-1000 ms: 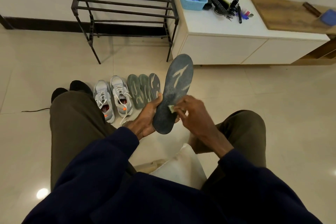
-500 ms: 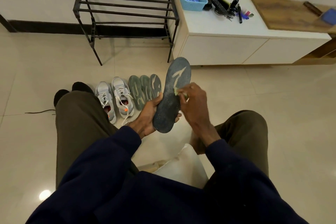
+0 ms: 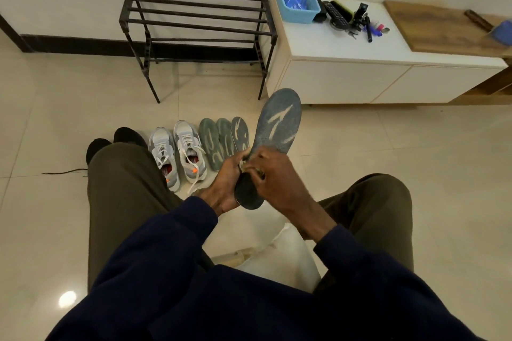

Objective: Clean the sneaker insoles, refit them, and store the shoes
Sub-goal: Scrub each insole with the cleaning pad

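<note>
Grey insole [image 3: 279, 124] in left fingers' [image 3: 235, 161] grip, wipe [image 3: 243, 165] in right fingers' [image 3: 257, 159] pinch — sneakers [image 3: 189, 147], spare insoles [image 3: 221, 141] beyond.

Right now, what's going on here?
A seated person is cleaning a dark insole. The left hand grips it near the heel end, with the toe end raised. The right hand pinches a small pale cloth against its middle. Three other insoles lie on the floor beside a pair of grey sneakers, which are not yet on the black shoe rack.
</note>
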